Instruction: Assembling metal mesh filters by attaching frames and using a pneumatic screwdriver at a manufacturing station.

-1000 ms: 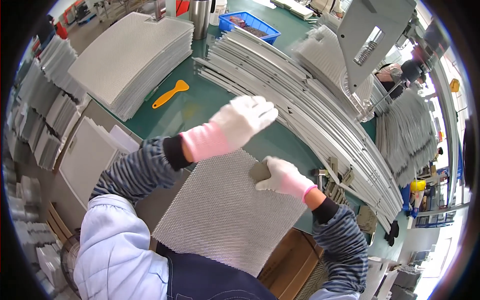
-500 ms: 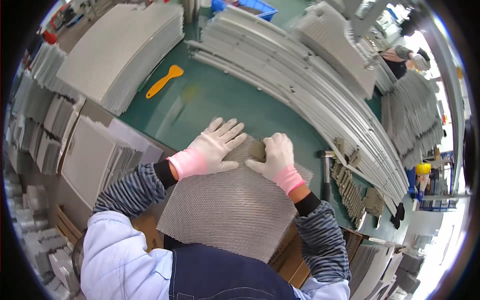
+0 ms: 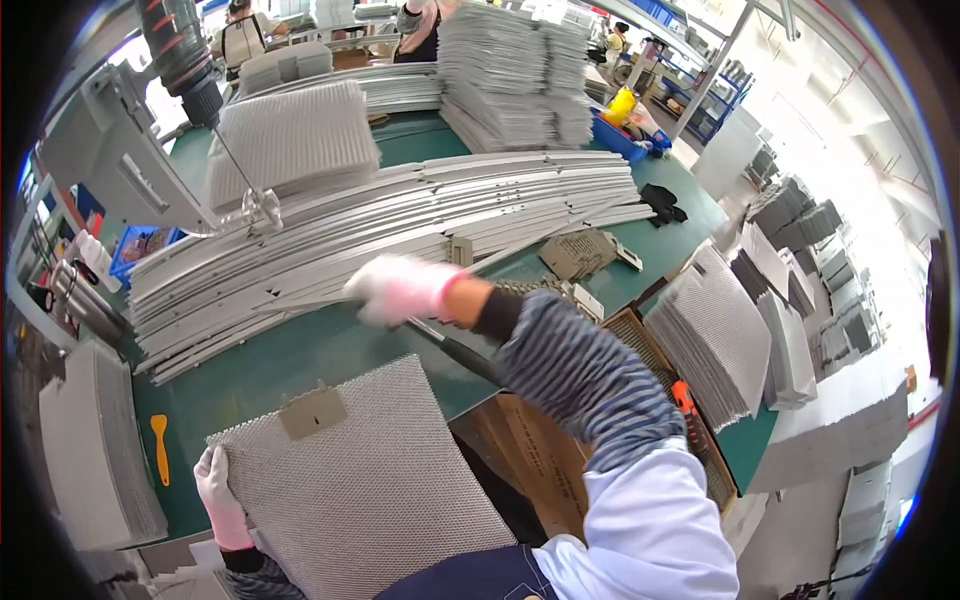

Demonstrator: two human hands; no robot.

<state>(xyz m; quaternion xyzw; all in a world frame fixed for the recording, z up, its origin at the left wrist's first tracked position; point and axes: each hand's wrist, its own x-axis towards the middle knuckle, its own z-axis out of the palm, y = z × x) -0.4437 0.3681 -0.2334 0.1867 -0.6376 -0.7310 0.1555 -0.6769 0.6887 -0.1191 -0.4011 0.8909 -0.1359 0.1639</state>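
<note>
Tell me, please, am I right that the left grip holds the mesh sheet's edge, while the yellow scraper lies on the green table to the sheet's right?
Not quite: the yellow scraper lies to the left of the mesh sheet, not to its right, as the head view shows. The left grip does hold the sheet's edge, and the scraper is on the green table.

mesh panel: silver-grey | right hand: white glove, pink cuff (left hand matching) | sleeve: grey-black stripes | tabletop: green | scraper: orange-yellow
</note>
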